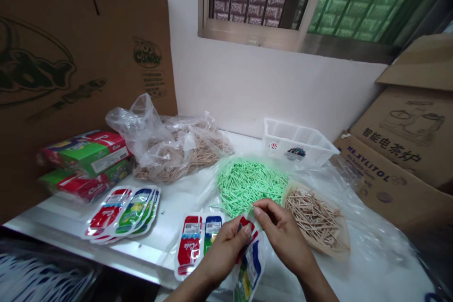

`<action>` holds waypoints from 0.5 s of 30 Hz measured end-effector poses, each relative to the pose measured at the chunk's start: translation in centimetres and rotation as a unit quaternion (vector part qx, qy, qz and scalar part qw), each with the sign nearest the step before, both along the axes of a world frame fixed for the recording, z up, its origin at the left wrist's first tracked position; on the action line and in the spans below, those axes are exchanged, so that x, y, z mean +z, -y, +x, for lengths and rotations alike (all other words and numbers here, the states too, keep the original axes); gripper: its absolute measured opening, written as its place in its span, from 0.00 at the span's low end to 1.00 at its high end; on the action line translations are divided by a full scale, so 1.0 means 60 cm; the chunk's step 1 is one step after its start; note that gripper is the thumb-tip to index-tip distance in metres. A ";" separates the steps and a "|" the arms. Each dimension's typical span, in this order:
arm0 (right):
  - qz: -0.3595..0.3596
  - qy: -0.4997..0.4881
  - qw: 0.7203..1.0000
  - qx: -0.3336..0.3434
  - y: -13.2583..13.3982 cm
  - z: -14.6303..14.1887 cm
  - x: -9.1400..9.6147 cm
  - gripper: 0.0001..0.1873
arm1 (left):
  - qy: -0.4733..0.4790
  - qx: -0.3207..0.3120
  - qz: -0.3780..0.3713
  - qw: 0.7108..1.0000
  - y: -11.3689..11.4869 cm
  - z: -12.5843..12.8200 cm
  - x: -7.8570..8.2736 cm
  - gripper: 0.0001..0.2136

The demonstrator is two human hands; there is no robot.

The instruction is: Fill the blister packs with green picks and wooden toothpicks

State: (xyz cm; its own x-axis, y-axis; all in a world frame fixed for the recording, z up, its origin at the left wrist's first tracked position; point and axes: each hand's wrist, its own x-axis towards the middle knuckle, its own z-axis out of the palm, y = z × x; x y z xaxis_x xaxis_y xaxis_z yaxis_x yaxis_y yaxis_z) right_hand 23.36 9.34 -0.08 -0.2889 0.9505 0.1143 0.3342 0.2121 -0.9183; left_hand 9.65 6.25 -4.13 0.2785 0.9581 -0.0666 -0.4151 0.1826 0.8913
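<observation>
Packet [252, 266] is gripped by left hand [228, 247], top pinched by right hand [279, 229], both angled inward, fingers [262, 217] closed; long axis pointed forward.

Wall at twelve, the white surface [155, 247] bears stacked boxes [94, 155] at ten o'clock, packs [130, 212] at nine and seven, bagged brown sticks [205, 148] at eleven, a basket [297, 146] at one, a tray [343, 245] at three, green sticks [247, 184] centrally.
</observation>
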 end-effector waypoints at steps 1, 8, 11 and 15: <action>0.000 0.006 1.000 -0.005 0.000 0.001 0.000 0.11 | 0.007 -0.005 -0.002 1.000 0.001 -0.001 -0.001 0.15; 0.012 0.013 1.000 -0.019 0.008 0.001 0.009 0.05 | 0.039 -0.026 0.003 0.999 0.006 -0.002 -0.002 0.13; 0.003 0.007 1.000 0.008 0.012 0.000 0.015 0.10 | 0.025 -0.030 0.008 0.999 0.006 -0.003 0.002 0.14; 0.017 0.022 0.999 0.027 0.012 0.001 0.021 0.07 | 0.032 -0.043 0.004 0.999 0.005 -0.007 0.004 0.13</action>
State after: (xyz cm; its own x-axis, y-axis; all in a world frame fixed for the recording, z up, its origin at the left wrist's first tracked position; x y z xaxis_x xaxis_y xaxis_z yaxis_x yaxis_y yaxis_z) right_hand 23.42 8.62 1.21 -0.3453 0.9290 0.1328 0.3610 0.2621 -0.8950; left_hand 9.24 5.93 -3.88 0.3642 0.9305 -0.0389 -0.4547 0.2141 0.8645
